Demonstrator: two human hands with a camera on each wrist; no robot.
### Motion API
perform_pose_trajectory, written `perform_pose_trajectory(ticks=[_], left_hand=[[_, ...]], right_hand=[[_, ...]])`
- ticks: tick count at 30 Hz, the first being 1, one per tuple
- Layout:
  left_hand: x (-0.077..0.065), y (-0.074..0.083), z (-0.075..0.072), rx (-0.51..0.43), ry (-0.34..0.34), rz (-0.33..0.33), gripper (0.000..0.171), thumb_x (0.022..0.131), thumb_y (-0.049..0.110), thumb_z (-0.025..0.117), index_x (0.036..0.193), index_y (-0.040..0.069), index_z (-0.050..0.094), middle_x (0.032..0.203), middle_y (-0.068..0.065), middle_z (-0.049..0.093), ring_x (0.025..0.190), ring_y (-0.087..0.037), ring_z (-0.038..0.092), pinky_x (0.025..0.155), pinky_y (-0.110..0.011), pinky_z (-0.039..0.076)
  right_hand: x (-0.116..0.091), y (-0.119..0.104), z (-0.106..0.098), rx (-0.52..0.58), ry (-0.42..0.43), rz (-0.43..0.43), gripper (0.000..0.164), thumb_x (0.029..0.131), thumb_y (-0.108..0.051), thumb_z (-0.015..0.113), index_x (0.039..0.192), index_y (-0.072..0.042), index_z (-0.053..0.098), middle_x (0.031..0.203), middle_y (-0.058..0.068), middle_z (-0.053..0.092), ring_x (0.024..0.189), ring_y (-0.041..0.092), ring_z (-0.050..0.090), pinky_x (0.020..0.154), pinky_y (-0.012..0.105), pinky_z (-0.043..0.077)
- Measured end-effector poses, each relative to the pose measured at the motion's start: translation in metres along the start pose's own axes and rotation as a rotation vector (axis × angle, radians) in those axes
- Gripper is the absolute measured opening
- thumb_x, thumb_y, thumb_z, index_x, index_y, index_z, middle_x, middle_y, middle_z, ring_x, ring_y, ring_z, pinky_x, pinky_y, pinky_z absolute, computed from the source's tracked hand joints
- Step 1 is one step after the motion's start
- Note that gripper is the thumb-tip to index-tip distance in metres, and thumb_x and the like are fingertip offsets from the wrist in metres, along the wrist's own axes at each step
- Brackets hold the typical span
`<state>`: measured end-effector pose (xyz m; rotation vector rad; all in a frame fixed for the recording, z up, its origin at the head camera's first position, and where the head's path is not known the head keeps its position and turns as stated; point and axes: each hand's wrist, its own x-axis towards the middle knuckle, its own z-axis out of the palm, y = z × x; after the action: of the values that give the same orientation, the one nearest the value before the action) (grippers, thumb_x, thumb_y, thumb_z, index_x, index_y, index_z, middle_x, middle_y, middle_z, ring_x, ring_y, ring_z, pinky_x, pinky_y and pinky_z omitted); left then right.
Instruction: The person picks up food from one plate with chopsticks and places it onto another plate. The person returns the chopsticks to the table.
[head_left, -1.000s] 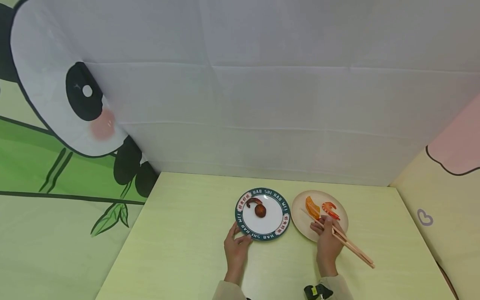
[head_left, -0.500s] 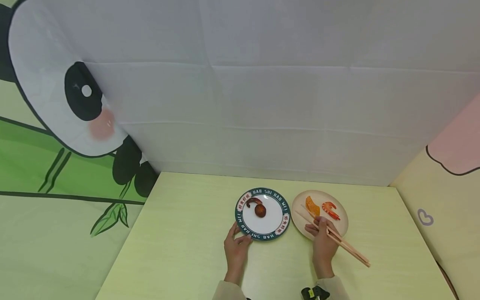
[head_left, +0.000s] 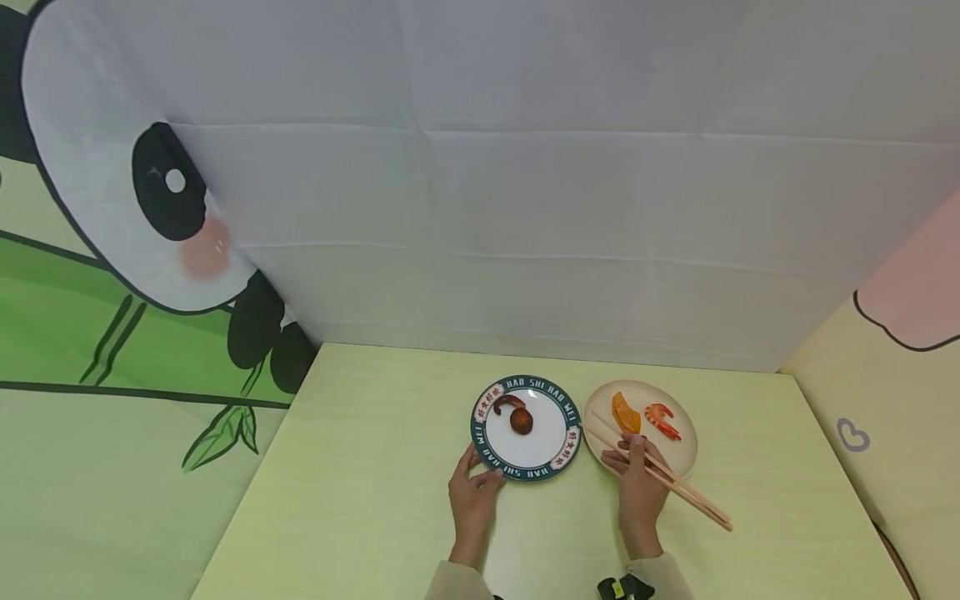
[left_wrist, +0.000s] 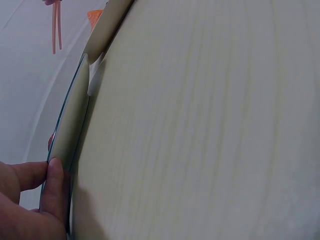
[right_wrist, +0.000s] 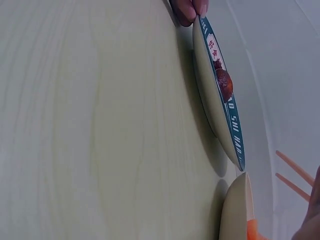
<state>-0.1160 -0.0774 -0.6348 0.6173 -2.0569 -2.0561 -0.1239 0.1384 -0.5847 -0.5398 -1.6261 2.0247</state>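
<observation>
My left hand (head_left: 474,504) pinches the near-left rim of a white plate with a green lettered border (head_left: 525,457); thumb and fingers lie on its edge. On that plate are a brown curled tentacle-like piece (head_left: 508,401) and a round brown piece (head_left: 521,421). My right hand (head_left: 641,496) holds wooden chopsticks (head_left: 697,498), tips apart over the left part of a beige plate (head_left: 648,390). Nothing shows between the tips in the right wrist view. An orange wedge-shaped piece (head_left: 626,414) and a shrimp (head_left: 663,422) lie on the beige plate.
Both plates stand side by side, rims nearly touching, on a pale yellow-green table (head_left: 360,467). A white cloth wall (head_left: 525,250) rises behind the table's far edge. A printed panel (head_left: 112,350) hangs at the left and a cream one (head_left: 885,400) at the right.
My right hand has shifted left and slightly toward me with the chopsticks, their tips passing from beside the orange piece to the beige plate's left side. The left hand stays put.
</observation>
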Motion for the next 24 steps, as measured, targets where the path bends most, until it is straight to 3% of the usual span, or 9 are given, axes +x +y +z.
perform_pose_trajectory(ticks=[7,24], left_hand=[[-0.0002,-0.0003,0.0005,0.006,0.007,0.034,0.072,0.082,-0.012,0.073,0.15,-0.008,0.051,0.126,-0.024,0.058,0.083,-0.017,0.071,0.068,-0.024,0.062],[-0.0027,0.0025,-0.0002,0.017,0.007,-0.001,0.073,0.082,-0.013,0.074,0.152,-0.005,0.051,0.126,-0.022,0.059,0.086,-0.021,0.071,0.069,-0.022,0.061]], right_hand=[[-0.0017,0.0007,0.0015,0.031,-0.024,-0.015,0.036,0.111,-0.013,0.054,0.118,0.022,0.062,0.09,0.004,0.07,0.068,0.006,0.074,0.067,0.023,0.063],[-0.0048,0.0058,0.0047,-0.006,-0.064,-0.036,0.035,0.11,-0.014,0.056,0.116,0.019,0.066,0.091,0.007,0.069,0.067,0.008,0.074,0.065,0.023,0.063]])
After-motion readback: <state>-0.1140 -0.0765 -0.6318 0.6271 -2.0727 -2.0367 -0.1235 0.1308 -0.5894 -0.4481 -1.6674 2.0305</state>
